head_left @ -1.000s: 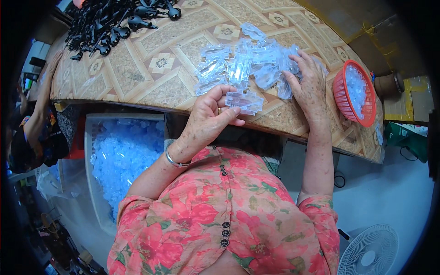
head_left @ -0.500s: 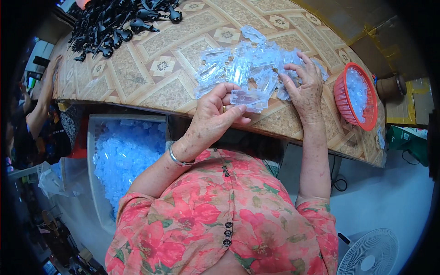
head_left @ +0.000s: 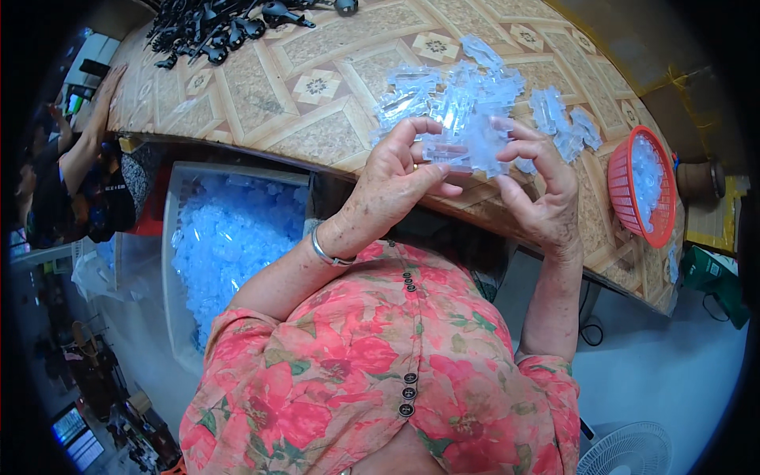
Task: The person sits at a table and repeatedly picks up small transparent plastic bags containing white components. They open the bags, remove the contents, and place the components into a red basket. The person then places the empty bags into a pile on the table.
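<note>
Above the table's near edge, my left hand (head_left: 392,174) pinches a clear plastic piece (head_left: 445,150), rectangular with ribbed detail, between thumb and fingers. My right hand (head_left: 548,184) is curled close by, its fingertips around a frosted translucent plastic piece (head_left: 486,146). The two pieces meet or overlap; whether they are joined cannot be made out. Just beyond my hands lies a loose pile of clear plastic pieces (head_left: 412,85). A smaller group of these clear pieces (head_left: 554,119) lies apart, to the right of the pile.
A red plastic basket (head_left: 621,186) of translucent parts stands at the table's right end. Black plastic parts (head_left: 229,30) are heaped far left. Below the table edge, a white crate (head_left: 172,237) holds many translucent pieces. Another person's arm (head_left: 95,123) rests at the left end.
My right hand has come from the pile to my left hand, bringing a frosted piece against the held one. Some pieces now lie separated from the pile. The whole view has shifted.
</note>
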Tool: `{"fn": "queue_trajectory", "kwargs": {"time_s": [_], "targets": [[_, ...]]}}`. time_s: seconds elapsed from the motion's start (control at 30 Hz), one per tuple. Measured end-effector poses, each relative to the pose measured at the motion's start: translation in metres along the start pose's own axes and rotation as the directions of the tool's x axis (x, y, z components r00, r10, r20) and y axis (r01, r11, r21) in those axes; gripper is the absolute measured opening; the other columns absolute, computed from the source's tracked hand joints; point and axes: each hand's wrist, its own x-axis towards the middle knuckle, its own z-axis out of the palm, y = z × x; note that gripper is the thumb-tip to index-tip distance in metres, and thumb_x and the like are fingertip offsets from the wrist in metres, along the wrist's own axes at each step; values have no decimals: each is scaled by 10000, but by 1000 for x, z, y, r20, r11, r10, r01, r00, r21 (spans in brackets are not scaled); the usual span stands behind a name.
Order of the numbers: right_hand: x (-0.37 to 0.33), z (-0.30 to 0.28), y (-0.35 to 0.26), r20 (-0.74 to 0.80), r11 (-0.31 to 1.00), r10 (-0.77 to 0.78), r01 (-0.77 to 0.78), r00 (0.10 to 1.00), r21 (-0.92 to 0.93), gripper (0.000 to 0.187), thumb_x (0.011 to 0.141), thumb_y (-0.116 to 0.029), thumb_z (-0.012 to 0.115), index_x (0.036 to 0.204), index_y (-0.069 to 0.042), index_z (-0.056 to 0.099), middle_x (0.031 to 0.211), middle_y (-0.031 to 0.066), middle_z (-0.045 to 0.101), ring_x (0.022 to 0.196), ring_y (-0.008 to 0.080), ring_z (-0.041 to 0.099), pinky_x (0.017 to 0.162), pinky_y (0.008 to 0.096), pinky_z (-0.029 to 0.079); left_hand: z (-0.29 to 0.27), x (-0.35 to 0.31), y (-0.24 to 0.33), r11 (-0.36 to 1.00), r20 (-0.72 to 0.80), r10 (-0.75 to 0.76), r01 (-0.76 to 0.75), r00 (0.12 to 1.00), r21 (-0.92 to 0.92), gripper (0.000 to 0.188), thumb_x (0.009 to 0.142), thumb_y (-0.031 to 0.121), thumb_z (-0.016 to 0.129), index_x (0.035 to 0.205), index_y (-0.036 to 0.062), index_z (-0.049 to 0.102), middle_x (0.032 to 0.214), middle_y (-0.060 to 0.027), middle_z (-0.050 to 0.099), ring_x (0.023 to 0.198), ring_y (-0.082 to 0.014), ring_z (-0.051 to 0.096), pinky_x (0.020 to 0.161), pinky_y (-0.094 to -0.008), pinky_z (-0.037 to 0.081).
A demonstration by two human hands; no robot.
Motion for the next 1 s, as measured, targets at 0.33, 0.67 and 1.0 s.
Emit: {"fn": "queue_trajectory", "kwargs": {"time_s": [0.33,0.67,1.0], "targets": [[-5,13,-11,5,999,2,-2,1000,39,327,710,0,750,1004,-50,617,1285,154,635,1127,299,632,955,381,500,3,3,-7,999,23,-24,24,999,-26,443,958,69,635,1344,-36,446,1172,-125,635,1002,-188,678,855,-325,602],[-22,22,-3,-94,978,168,-154,981,142,346,775,-3,705,1098,-59,596,1303,132,635,1192,253,609,988,365,472,0,2,-9,999,11,-18,18,1000,-35,363,1019,151,559,1332,-22,492,1165,-137,666,997,-220,702,802,-295,611],[-28,20,0,-110,960,134,-102,985,261,431,785,21,644,1209,-31,588,1306,153,624,1246,263,576,1072,383,423,1,2,-11,985,37,-34,39,999,-168,334,1042,199,521,1301,-11,504,1148,-108,662,1005,-206,703,812,-272,605]]}}
